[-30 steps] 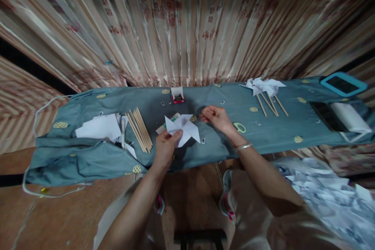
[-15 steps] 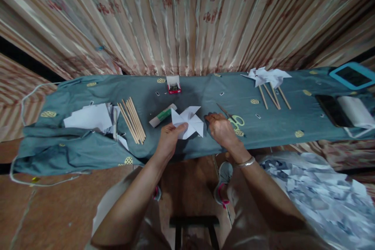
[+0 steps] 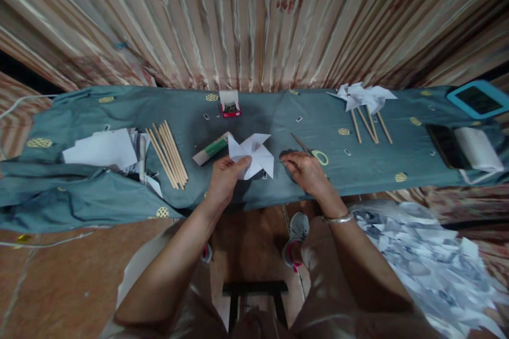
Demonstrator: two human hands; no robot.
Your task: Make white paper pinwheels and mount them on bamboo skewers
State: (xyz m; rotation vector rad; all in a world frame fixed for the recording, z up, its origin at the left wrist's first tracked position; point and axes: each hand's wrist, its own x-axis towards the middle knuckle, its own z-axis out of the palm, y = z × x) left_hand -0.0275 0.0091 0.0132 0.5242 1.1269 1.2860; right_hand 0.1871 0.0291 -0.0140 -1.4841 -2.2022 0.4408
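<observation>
My left hand (image 3: 227,175) pinches a white paper pinwheel (image 3: 254,154) near its middle, with the blades facing up above the cloth. Just right of it, my right hand (image 3: 304,169) is closed, thumb and fingertips together. A tiny dark bit shows at those fingertips, too small to name. Partly behind the right hand lie scissors with pale green handles (image 3: 319,157). A green and white tube (image 3: 214,148) rests beside the left hand. Farther back stands an open red and white box (image 3: 230,107) of small metallic pieces.
Wooden sticks (image 3: 169,154) and a stack of white paper (image 3: 101,151) lie on the left. Finished pinwheels (image 3: 363,98) on sticks lie at the back right, near a phone (image 3: 447,145) and a blue-framed tablet (image 3: 481,99). A bag of paper scraps (image 3: 425,265) sits below.
The view has shifted slightly. My right hand has turned a little, its fingertips now raised toward the pinwheel. My left hand keeps its hold on the pinwheel.
</observation>
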